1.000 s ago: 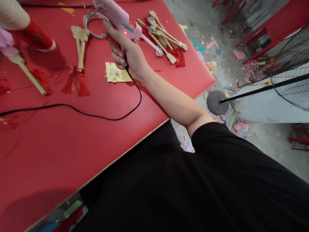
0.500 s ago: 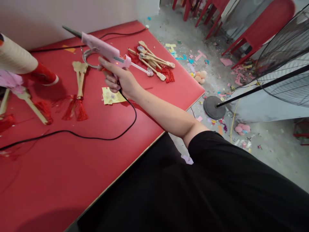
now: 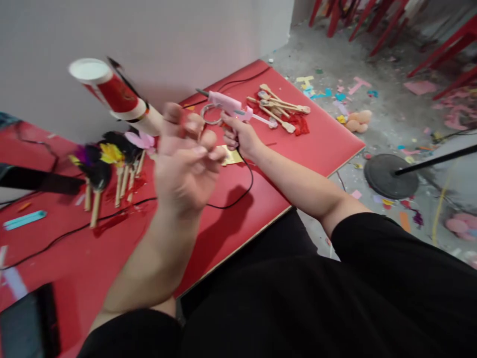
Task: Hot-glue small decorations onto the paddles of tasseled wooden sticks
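A pink hot glue gun (image 3: 228,104) with a clear glue stick (image 3: 263,120) sticking out of its back is gripped by my right hand (image 3: 242,136) above the table. Its dark nozzle points left, and a small light glows on its side. My left hand (image 3: 186,164) is raised in front of the camera, palm side showing and fingers curled; they are smeared by motion, so whether anything is between them is unclear. Below the gun lies a yellow sheet (image 3: 231,156), partly hidden. Beyond the gun, several wooden sticks (image 3: 283,105) with red tassels (image 3: 301,124) lie piled.
A red and white paper-like tube (image 3: 115,94) stands tilted at the back left. Several decorated sticks (image 3: 112,154) lie near it on the red table (image 3: 219,233). A black cord (image 3: 63,241) crosses the table. A phone (image 3: 30,320) lies front left. Paper scraps litter the floor.
My left hand has come up into view. My view has swung left, showing the phone and more decorated sticks. The glue gun is still in my right hand.
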The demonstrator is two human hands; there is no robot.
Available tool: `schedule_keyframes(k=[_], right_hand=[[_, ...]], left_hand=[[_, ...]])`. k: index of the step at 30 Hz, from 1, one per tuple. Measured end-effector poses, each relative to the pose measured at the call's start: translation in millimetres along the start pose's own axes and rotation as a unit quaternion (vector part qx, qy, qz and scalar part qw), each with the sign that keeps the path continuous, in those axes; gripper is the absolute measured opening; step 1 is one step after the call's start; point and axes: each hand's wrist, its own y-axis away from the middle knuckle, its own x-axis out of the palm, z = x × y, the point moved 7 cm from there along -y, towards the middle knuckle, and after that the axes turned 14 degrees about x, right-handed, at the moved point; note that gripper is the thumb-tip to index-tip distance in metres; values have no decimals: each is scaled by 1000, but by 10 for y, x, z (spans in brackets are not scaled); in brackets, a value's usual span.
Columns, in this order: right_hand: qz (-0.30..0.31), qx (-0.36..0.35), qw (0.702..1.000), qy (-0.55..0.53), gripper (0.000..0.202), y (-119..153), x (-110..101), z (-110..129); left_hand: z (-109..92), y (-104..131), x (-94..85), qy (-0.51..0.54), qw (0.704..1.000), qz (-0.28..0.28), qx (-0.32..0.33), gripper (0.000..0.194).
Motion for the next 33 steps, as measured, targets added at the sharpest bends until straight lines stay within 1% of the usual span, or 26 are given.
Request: schedule_keyframes(k=[1, 2, 4, 6, 8, 10, 13, 15, 17, 19, 21, 23, 25, 27, 29, 33], right_hand=[[5, -8, 1000, 4, 62, -10, -13, -15], [11, -19, 1000, 5, 63, -12, -19, -18], [17, -34, 999, 12, 66, 6, -19, -14], [6, -34, 999, 30, 72, 43, -20, -14], [-3, -34, 998, 52, 75, 71, -23, -18], [9, -46, 997, 62, 72, 59, -30, -20], [34, -55, 995, 71, 69, -52, -86, -53], [47, -52, 994, 87, 69, -123, -121, -68], [48, -69, 992, 94, 69, -112, -129, -29], [27, -107, 990, 84, 67, 2, -111, 56], [6, -152, 985, 86, 67, 190, -39, 132], [16, -182, 977, 114, 71, 390, 104, 152], [31, -187, 971, 145, 77, 552, 237, 117], [42, -184, 967, 174, 79, 663, 328, 65], [57, -188, 959, 204, 77, 729, 387, 31], [82, -201, 946, 242, 77, 772, 417, 18]], left_hand=[[-43, 62, -32, -13, 1000, -2, 26, 64], [-73, 123, -49, -26, 998, -7, 58, 64], [-25, 233, -42, -57, 997, -10, 59, 59], [4, 300, -33, -54, 997, -21, 55, 60], [-17, 326, -56, -38, 997, -37, 53, 62], [-66, 326, -100, -39, 997, -39, 51, 62], [-139, 316, -181, -71, 996, -32, 48, 62], [-167, 318, -235, -89, 994, -40, 46, 60], [-186, 324, -274, -99, 992, -42, 59, 56], [-203, 329, -323, -104, 989, -33, 98, 53], [-199, 339, -413, -120, 982, -21, 147, 55], [-167, 355, -532, -146, 971, -7, 189, 59], [-126, 372, -645, -165, 961, 6, 221, 59], [-80, 377, -754, -185, 955, 3, 230, 61], [-49, 366, -837, -204, 952, -9, 230, 65], [-67, 323, -882, -210, 947, -20, 240, 76]])
